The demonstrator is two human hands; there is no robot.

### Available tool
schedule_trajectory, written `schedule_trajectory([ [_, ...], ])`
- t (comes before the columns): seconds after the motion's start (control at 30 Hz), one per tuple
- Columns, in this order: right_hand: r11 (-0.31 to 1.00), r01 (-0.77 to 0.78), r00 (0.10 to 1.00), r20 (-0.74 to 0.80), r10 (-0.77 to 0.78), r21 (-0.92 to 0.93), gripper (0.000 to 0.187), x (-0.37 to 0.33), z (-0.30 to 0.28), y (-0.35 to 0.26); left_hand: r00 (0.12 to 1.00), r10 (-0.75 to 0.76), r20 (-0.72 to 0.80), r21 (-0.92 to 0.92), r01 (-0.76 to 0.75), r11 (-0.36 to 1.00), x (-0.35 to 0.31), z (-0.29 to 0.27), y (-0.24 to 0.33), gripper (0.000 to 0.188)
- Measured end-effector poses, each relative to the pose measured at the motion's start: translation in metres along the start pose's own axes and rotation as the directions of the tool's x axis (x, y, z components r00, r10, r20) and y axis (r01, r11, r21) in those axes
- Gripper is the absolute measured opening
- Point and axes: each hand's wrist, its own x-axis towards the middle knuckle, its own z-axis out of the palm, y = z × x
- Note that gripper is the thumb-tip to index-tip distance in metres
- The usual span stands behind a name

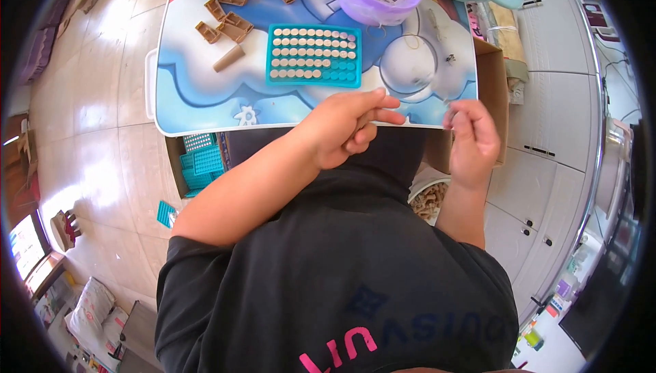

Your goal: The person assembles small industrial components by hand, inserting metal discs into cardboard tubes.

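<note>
Table (pixel 205 103): patterned top, carrying all items below. Tray (pixel 270 80): teal, lying flat about midway between the far and near edges. Bowl (pixel 365 17): purple, at the far edge, right of the tray, holding small pale pieces. Left hand (pixel 347 129): over the near edge, two fingers extended and apart, the others curled. Right hand (pixel 473 134): at the near right corner, fingertips drawn close together; whether either hand grips anything cannot be told. Brown pieces (pixel 238 20): loose, toward the far left corner. Discs (pixel 294 52): three upper rows appear full. Judged mostly done; cells bare at the tray's near right corner remain.
</note>
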Motion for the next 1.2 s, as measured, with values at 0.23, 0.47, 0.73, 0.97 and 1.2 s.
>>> schedule_trajectory([
  [0.23, 0.984, 0.054, 0.898, 0.438, 0.027, -0.171, 0.006, -0.028, 0.018, -0.009, 0.998, 0.058, -0.021, -0.001, -0.058, 0.998, 0.002, -0.010, -0.007, 0.035],
  [0.47, 0.975, 0.111, 0.911, 0.411, -0.023, -0.191, 0.009, -0.010, 0.028, 0.001, 0.996, 0.087, -0.031, 0.149, -0.081, 0.986, -0.014, -0.015, -0.010, 0.028],
  [0.73, 0.976, 0.106, 0.932, 0.360, -0.031, -0.191, 0.008, 0.008, 0.051, 0.009, 0.996, 0.065, -0.055, 0.341, -0.043, 0.939, -0.024, -0.015, -0.015, 0.027],
  [0.97, 0.966, 0.164, 0.951, 0.291, -0.101, -0.201, 0.005, 0.001, 0.062, 0.015, 0.988, 0.137, -0.074, 0.268, -0.113, 0.957, -0.023, -0.017, -0.019, 0.023],
  [1.2, 0.876, 0.343, 0.923, 0.297, -0.246, -0.340, 0.007, 0.004, 0.062, 0.016, 0.987, 0.156, -0.022, 0.252, -0.146, 0.957, -0.030, -0.018, -0.013, 0.021],
])
